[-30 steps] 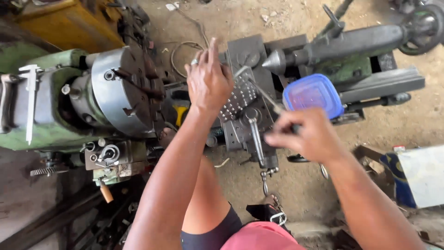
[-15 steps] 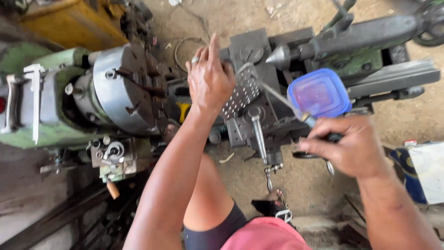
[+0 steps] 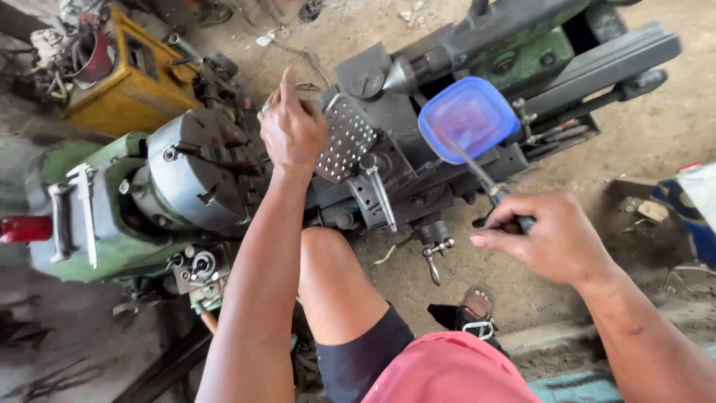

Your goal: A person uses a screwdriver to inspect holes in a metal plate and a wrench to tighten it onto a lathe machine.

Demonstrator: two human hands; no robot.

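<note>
I look down on a green and grey lathe [image 3: 112, 216]. My left hand [image 3: 292, 128] rests on its middle, by the round chuck [image 3: 195, 176] and a perforated metal plate [image 3: 345, 139], fingers bent and holding nothing I can see. My right hand [image 3: 550, 237] is closed on the dark handle of a thin brush or rod [image 3: 477, 173]. Its tip reaches into a blue plastic container [image 3: 468, 118] that sits on the lathe carriage. My bare knee [image 3: 335, 291] is under the machine's front.
A yellow machine box [image 3: 123, 71] stands at the back left with clutter on it. The lathe's tailstock [image 3: 485, 37] and bed run to the upper right. Dirt floor lies to the right, with a board and cloth [image 3: 671, 205] at the edge. A sandalled foot [image 3: 473, 310] is below.
My right hand has drawn back to the right and lifted its tool tip from the tool post area into the blue container. My left hand stays on the lathe.
</note>
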